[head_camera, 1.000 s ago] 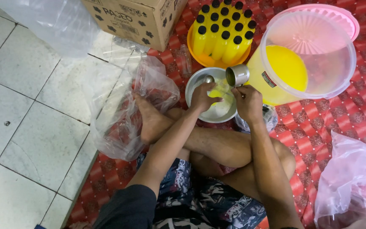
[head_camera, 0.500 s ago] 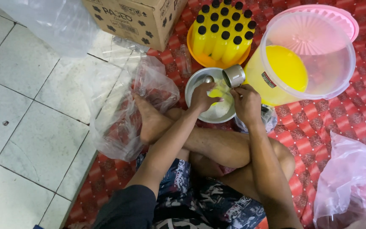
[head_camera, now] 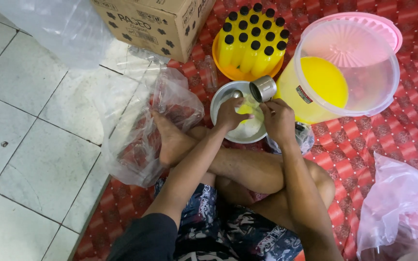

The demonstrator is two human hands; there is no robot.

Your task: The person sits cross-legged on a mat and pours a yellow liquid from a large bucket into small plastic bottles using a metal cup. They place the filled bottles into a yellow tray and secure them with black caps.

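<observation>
My left hand (head_camera: pixel 229 115) grips a small bottle (head_camera: pixel 246 109) partly filled with yellow liquid and holds it over a metal bowl (head_camera: pixel 217 103). My right hand (head_camera: pixel 277 119) holds a small metal cup (head_camera: pixel 263 89), tipped on its side just above the bottle's mouth. The bowl rests on the red mat in front of my crossed legs. Right behind the cup stands a large clear tub (head_camera: pixel 364 104) with yellow liquid in its bottom.
An orange basin (head_camera: pixel 218 62) holds several yellow-filled bottles with black caps. A pink lid (head_camera: pixel 392 32) lies behind the tub. A cardboard box (head_camera: pixel 156 24) stands at the back. Crumpled plastic bags (head_camera: pixel 139 135) (head_camera: pixel 402 208) lie left and right. An empty clear bottle (head_camera: pixel 210 72) stands by the basin. White floor tiles (head_camera: pixel 30 145) are on the left.
The metal cup has edged slightly left toward the bottle. Both hands stay over the bowl.
</observation>
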